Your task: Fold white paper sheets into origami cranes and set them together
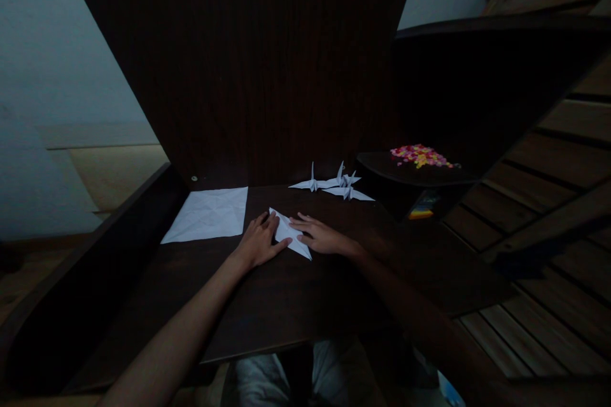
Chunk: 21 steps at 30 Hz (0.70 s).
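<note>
A small folded piece of white paper [292, 236], pointed at both ends, lies slantwise on the dark desk. On its left side rests my left hand [261, 240], fingers spread, with the thumb reaching onto the paper. My right hand [323, 235] lies low on the other side, its outstretched fingertips on the paper's right edge. Neither hand grips it. Left of my hands is a flat, creased sheet of white paper [210, 213]. Behind the folded paper stand several white origami cranes [348, 192], close together near the back panel.
The dark wooden desk [267, 311] has a raised side wall [86, 267] on the left and a tall back panel [248, 70]. At right, a low shelf [382, 165] bears a pile of small pink, red and yellow pieces [422, 156]. A slatted wooden surface [563, 159] stands beyond.
</note>
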{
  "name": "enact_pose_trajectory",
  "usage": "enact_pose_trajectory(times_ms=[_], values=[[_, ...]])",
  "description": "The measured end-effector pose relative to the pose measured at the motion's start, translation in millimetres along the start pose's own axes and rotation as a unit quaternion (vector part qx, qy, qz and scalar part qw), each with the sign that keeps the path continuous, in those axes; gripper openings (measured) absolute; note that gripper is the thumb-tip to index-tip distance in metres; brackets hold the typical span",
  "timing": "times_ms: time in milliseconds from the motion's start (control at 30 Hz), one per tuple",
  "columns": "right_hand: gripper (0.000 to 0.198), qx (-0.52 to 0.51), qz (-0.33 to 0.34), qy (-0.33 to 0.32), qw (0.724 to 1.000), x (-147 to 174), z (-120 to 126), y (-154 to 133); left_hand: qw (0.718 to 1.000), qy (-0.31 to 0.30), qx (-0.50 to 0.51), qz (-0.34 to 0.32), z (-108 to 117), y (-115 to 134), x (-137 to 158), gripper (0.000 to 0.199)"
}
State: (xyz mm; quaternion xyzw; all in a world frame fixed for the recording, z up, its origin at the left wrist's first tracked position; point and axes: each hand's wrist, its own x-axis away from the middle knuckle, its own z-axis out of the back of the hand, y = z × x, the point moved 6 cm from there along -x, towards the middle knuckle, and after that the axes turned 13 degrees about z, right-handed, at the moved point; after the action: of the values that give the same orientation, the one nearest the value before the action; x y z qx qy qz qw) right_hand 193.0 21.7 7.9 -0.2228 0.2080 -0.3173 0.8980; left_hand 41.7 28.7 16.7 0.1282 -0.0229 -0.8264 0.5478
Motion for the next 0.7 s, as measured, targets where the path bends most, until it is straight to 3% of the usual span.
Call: enact_pose_trajectory(times_ms=[300, 500, 600, 700], values=[[0.049, 0.027, -0.010, -0.029, 0.999, 0.1, -0.9, -0.9, 1.000, 0.005, -0.010, -0.004, 0.3, 0.9, -0.1, 0.069], [0.049, 0.031, 0.000, -0.028, 0.999, 1.0, -2.1, 0.1, 0.999, 0.034, 0.007, -0.010, -0.3, -0.5, -1.7, 0.086], [0.050, 0.035, 0.000, -0.030, 0.999, 1.0, -2.7, -0.4, 0.998, 0.051, 0.003, -0.046, -2.0, 2.2, -0.9, 0.077], [0.049, 0.040, 0.003, -0.031, 0.999, 0.7, -2.8, -1.2, 0.997, 0.030, -0.010, -0.072, -6.0, 4.3, -0.5, 0.066]])
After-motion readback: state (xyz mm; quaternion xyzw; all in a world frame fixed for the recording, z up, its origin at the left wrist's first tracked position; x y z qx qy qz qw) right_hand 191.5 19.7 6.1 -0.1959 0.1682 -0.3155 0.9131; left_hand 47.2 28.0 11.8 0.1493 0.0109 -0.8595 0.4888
